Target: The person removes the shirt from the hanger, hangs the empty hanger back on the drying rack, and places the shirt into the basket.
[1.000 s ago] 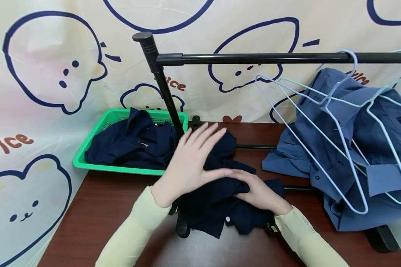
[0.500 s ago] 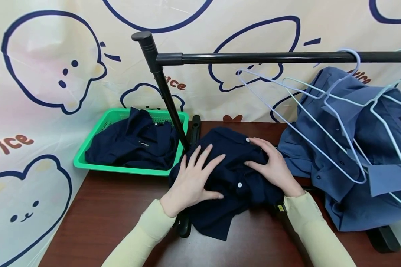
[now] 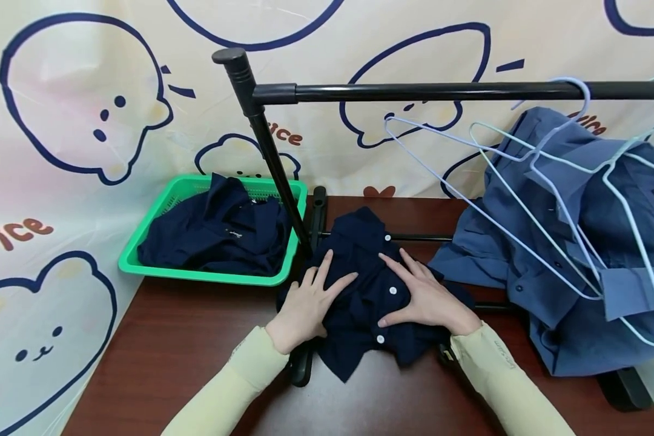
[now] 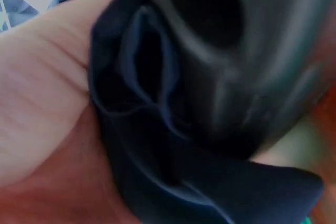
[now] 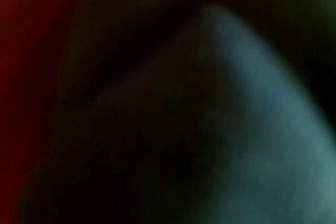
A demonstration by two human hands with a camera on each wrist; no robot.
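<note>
A navy shirt with white buttons (image 3: pixel 356 297) lies bunched on the table, over the lower bars of a black garment rack. On its left side rests my left hand (image 3: pixel 303 304), fingers spread and fairly straight. My right hand (image 3: pixel 426 298) lies on the shirt's right side, thumb and fingers spread apart beside the button line. In the left wrist view, a fold of navy cloth (image 4: pixel 152 150) runs between that hand (image 4: pixel 42 87) and a dark, blurred rack part (image 4: pixel 252 51). The right wrist view is too dark and blurred to make out.
A green basket (image 3: pixel 196 277) holding navy clothing (image 3: pixel 212 233) stands at the back left. The rack's rail (image 3: pixel 414 92) crosses above the table (image 3: pixel 158 351). A lilac hanger (image 3: pixel 469 204) and a mint hanger (image 3: pixel 627 200) hang at right, before a blue shirt (image 3: pixel 550 242).
Both hands come down onto the navy shirt and spread it, baring its button line. Lately the right hand slides back left and nearer, and the collar end now points away. The lilac hanger has swung.
</note>
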